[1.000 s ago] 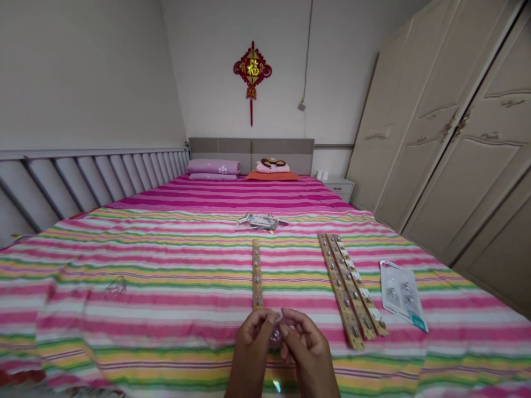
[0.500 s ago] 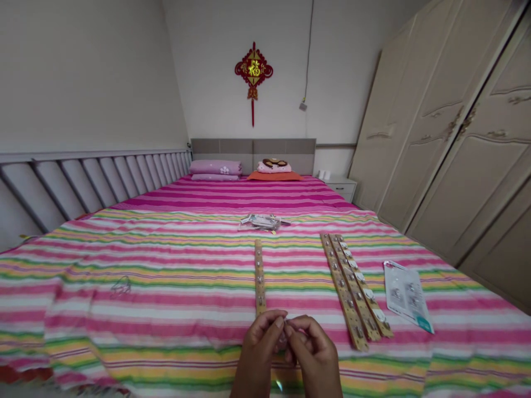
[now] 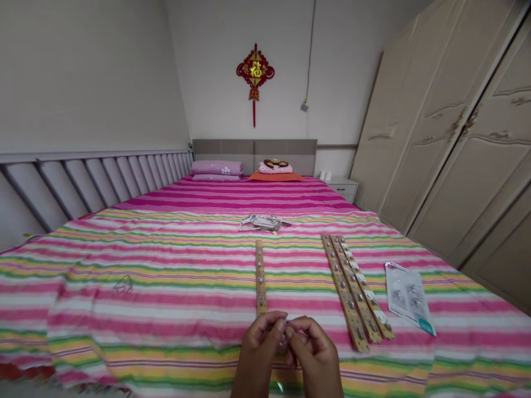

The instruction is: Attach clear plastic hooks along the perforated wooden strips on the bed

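- Little changed since a second ago — left hand (image 3: 258,348) and right hand (image 3: 314,352) a shade lower and further right in view, fingertips drawn tighter together; everything on the bed (image 3: 232,193) where it was.
- Left hand: thumb and forefinger curled in, pinching a small piece (image 3: 284,341) from the left; other fingers loosely bent.
- Right hand: thumb and forefinger closed on the same small piece from the right, knuckles up, fingertips touching those of the left.
- Small piece: held in the air over the middle of the bed's near edge; mostly hidden by the fingers, too small to name.
- Wooden strip (image 3: 260,276) with a row of metal studs: flat on the striped sheet (image 3: 145,265), running from the near edge toward the headboard (image 3: 253,149), near end just beyond the fingertips.
- Bundle of strips (image 3: 352,293): side by side and touching, slightly angled, right of the single strip and well apart from it, toward the bed's right edge.
- Blister card (image 3: 406,296): flat, just right of the bundle, near the right edge.
- Heap of clear packets (image 3: 265,222): mid-bed, beyond the far end of the single strip.
- Pillows (image 3: 216,167) at the head end against the headboard; wardrobe (image 3: 456,138) along the right edge — red knot ornament (image 3: 255,72) on the far wall.
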The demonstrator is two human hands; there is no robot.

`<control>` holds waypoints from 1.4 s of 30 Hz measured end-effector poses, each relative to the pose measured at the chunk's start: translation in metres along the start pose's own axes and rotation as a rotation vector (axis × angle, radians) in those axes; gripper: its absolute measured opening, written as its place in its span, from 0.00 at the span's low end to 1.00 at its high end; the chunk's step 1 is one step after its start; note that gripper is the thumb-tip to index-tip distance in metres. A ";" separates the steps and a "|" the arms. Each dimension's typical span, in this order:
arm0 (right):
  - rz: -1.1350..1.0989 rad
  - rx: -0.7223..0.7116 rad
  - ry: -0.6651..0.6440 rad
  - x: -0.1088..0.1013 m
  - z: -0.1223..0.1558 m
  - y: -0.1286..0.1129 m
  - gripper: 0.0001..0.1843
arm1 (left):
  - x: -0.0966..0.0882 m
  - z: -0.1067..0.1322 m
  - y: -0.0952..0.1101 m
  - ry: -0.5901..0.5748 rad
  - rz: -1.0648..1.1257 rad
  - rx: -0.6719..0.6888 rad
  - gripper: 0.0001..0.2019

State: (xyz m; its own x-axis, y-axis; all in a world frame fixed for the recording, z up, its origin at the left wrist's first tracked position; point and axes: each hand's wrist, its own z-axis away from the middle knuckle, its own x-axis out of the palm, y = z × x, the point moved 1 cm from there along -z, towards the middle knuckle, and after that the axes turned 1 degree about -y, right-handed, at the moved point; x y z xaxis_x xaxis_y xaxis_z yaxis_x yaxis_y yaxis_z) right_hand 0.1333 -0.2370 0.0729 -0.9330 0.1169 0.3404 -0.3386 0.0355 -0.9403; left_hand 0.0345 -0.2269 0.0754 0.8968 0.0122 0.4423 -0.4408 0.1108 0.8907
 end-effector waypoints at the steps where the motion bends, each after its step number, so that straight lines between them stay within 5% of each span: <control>1: -0.005 -0.002 0.008 0.001 0.000 -0.001 0.17 | 0.001 0.001 0.001 -0.006 0.024 -0.011 0.17; 23: -0.004 -0.002 -0.004 0.004 0.001 -0.004 0.17 | 0.005 0.004 0.006 -0.002 0.113 -0.059 0.17; 29: 0.026 -0.076 0.025 0.003 0.002 0.003 0.15 | 0.004 0.004 0.007 -0.010 0.294 -0.203 0.18; 35: 0.274 -0.482 -0.025 0.002 0.005 0.003 0.06 | -0.003 0.005 0.010 0.019 0.398 -0.331 0.12; 42: 0.584 -0.838 -0.201 -0.008 0.004 -0.004 0.16 | -0.014 0.004 0.012 0.083 0.347 -0.389 0.08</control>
State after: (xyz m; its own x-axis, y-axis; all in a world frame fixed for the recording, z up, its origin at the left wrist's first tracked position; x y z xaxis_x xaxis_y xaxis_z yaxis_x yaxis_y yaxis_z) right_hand 0.1412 -0.2423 0.0735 -0.9536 0.1729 -0.2464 0.2937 0.7137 -0.6359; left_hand 0.0162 -0.2300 0.0805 0.7074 0.1905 0.6806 -0.6799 0.4464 0.5817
